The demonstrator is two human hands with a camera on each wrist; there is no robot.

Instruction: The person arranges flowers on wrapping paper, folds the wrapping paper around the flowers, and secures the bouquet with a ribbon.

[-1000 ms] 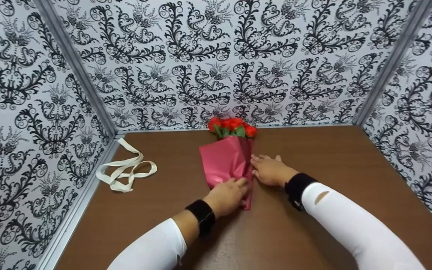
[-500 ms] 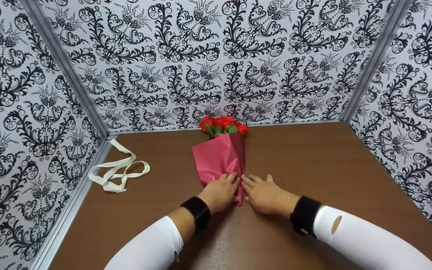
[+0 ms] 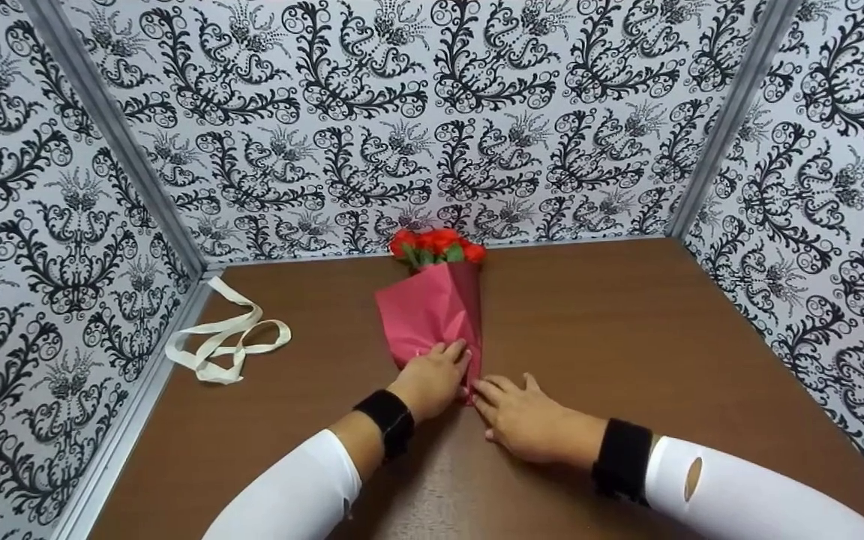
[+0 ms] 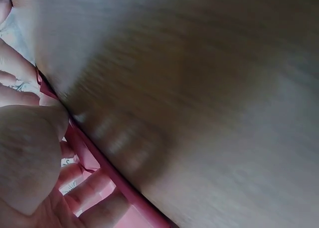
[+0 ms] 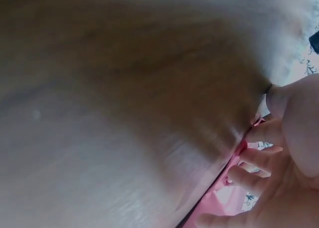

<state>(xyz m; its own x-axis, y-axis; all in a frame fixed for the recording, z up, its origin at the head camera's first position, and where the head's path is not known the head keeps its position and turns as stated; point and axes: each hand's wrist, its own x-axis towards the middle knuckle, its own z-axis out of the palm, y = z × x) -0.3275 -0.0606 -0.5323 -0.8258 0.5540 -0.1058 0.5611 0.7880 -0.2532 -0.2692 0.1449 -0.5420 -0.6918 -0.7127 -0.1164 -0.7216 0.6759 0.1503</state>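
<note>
A bouquet of red roses (image 3: 438,241) with green leaves lies on the brown table, its blooms toward the back wall. Pink-red wrapping paper (image 3: 423,301) folds around the stems and narrows toward me. My left hand (image 3: 432,381) rests on the lower part of the paper with its fingers extended. At the narrow end, my right hand (image 3: 523,417) lies low by the right edge, fingers stretched toward the paper and fingertips right at it. Both wrist views show the paper's edge (image 4: 87,150) close by the fingers, over the tabletop.
A loosely looped cream ribbon (image 3: 214,373) lies on the table (image 3: 589,315) at the left. Black-and-white patterned walls (image 3: 372,90) with grey metal frame strips enclose the table at the back and sides.
My right hand has slid down the paper's right edge toward me, to the narrow end. The left hand stays on the paper. The whole head view has shifted slightly.
</note>
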